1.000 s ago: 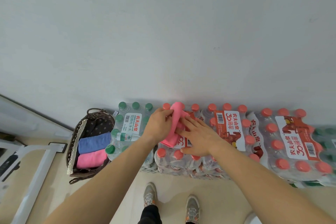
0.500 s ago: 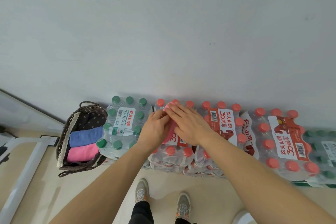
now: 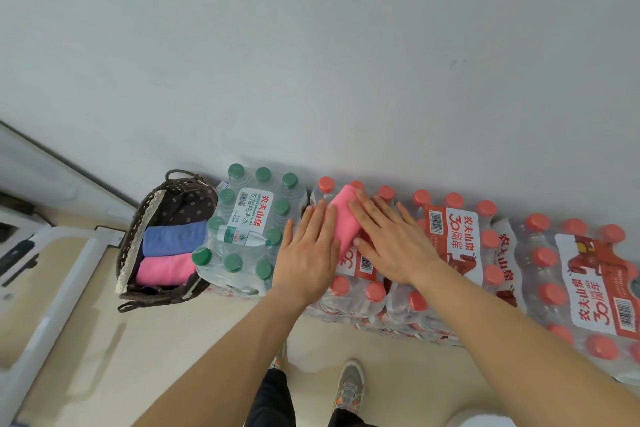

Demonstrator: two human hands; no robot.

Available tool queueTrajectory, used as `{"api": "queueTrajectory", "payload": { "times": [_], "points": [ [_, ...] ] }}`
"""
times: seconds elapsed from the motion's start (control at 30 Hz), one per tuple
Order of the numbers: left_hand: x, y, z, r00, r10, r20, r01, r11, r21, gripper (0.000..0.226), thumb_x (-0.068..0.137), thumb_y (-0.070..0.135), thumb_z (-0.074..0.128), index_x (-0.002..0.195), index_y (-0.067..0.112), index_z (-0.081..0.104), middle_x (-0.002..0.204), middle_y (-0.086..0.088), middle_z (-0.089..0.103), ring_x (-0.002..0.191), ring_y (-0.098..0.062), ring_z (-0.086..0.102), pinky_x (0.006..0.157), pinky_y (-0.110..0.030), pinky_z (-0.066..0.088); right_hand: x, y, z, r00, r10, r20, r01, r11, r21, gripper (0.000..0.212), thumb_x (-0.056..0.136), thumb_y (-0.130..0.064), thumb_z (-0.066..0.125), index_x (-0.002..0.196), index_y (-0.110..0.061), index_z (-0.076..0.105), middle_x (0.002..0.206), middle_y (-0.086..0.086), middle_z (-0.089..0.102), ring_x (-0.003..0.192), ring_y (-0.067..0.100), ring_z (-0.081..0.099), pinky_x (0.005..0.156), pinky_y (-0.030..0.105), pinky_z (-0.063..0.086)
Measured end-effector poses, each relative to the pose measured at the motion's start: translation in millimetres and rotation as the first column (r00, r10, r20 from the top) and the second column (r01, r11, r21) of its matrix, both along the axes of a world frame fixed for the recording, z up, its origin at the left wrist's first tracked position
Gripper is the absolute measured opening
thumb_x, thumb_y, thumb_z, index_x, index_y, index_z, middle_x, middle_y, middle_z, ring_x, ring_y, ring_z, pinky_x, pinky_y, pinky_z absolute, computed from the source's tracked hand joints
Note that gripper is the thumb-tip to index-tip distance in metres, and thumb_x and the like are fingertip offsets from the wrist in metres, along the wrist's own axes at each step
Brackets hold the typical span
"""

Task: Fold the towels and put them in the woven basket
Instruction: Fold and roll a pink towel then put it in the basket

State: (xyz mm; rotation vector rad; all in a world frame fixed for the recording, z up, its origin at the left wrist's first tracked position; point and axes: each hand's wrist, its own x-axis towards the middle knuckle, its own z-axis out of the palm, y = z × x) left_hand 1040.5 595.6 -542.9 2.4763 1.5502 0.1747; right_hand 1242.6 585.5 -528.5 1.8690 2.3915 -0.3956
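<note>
Here both hands, left [image 3: 306,255] and right [image 3: 393,243], press flat, fingers spread, on the towel [image 3: 344,218] between them; the basket [image 3: 138,239] sits left.

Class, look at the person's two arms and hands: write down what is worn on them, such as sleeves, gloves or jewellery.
The left hand and the right hand are bare: no gloves, rings or watch show. The left forearm and right forearm are bare too, with no sleeve in view.

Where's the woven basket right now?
In the head view, the woven basket sits at the left, directly beside the green-capped water bottle pack.
</note>
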Motion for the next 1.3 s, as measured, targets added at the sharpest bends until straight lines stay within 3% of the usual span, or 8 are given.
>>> {"api": "queueTrajectory", "payload": {
  "times": [0.17,0.3,0.47,0.6,0.77,0.97,1.1,1.3],
  "points": [
    [2,-1,-2,0.998,0.026,-0.051,-0.025,1.000,0.011,0.057,0.105,0.042,0.018,0.157,0.022,0.007,0.164,-0.003,0.013,0.150,-0.027,0.012,0.118,-0.054,0.018,-4,2,6,1.000,-0.002,0.024,-0.001,0.991,0.132,0.063,0.101,-0.054,0.021,0.157,-0.026,0.017,0.165,-0.002,0.010,0.147,0.025,0.024,0.118,0.048,0.026],
    [5,-4,2,0.997,0.039,-0.074,-0.039,0.999,-0.001,0.058,0.104,0.044,0.017,0.157,0.023,0.010,0.161,-0.007,0.020,0.148,-0.033,0.019,0.116,-0.056,0.023,-17,28,38,0.999,0.047,-0.007,-0.042,0.954,0.298,0.043,0.098,-0.038,0.033,0.121,-0.018,0.063,0.137,0.002,0.054,0.122,0.025,0.050,0.100,0.041,0.043],
    [11,-12,13,0.990,0.141,0.014,-0.141,0.990,0.005,0.054,0.100,0.044,0.034,0.153,0.032,0.025,0.142,-0.010,0.043,0.120,-0.036,0.045,0.099,-0.049,0.042,-26,71,65,0.996,0.065,-0.063,-0.078,0.974,-0.215,0.048,0.087,-0.030,0.045,0.135,-0.037,0.048,0.132,-0.002,0.055,0.121,0.025,0.050,0.100,0.046,0.044],
    [15,-7,26,0.950,0.283,0.128,-0.252,0.943,-0.216,0.064,0.090,0.038,0.053,0.147,0.028,0.025,0.136,-0.008,0.046,0.115,-0.033,0.044,0.099,-0.044,0.040,-24,88,62,0.991,0.129,0.043,-0.103,0.918,-0.383,0.055,0.068,-0.042,0.053,0.123,-0.047,0.051,0.111,-0.002,0.055,0.099,0.021,0.053,0.085,0.045,0.053],
    [5,18,44,0.948,0.305,0.091,-0.239,0.870,-0.431,0.058,0.075,0.043,0.072,0.126,0.021,0.052,0.113,-0.005,0.060,0.108,-0.030,0.054,0.091,-0.039,0.044,-18,83,71,0.967,0.204,0.152,-0.125,0.902,-0.414,0.043,0.071,-0.053,0.072,0.108,-0.036,0.060,0.107,-0.004,0.046,0.099,0.020,0.046,0.085,0.040,0.048],
    [-37,34,77,0.902,0.363,0.235,-0.177,0.806,-0.565,0.033,0.069,0.028,0.082,0.095,0.021,0.063,0.086,0.003,0.063,0.082,-0.018,0.060,0.061,-0.027,0.045,-37,69,87,0.997,0.074,-0.038,-0.082,0.923,-0.375,0.035,0.076,-0.042,0.077,0.100,-0.028,0.056,0.099,-0.007,0.061,0.089,0.018,0.060,0.079,0.037,0.052],
    [-95,48,91,0.862,0.430,0.266,-0.194,0.768,-0.611,0.038,0.068,0.028,0.084,0.097,0.020,0.060,0.087,0.003,0.061,0.079,-0.018,0.058,0.056,-0.027,0.043,-77,75,94,0.980,-0.014,-0.197,-0.060,0.930,-0.363,0.044,0.073,-0.052,0.077,0.106,-0.035,0.054,0.100,-0.012,0.058,0.090,0.013,0.060,0.072,0.032,0.049],
    [-207,68,79,0.579,0.704,0.412,-0.289,0.649,-0.704,0.057,0.069,0.026,0.086,0.114,0.020,0.052,0.106,-0.004,0.060,0.096,-0.023,0.063,0.070,-0.041,0.061,-173,99,93,0.874,-0.210,-0.438,0.016,0.914,-0.406,0.045,0.081,-0.047,0.074,0.117,-0.028,0.055,0.101,-0.011,0.061,0.088,0.008,0.060,0.074,0.027,0.049]
  ]
}}
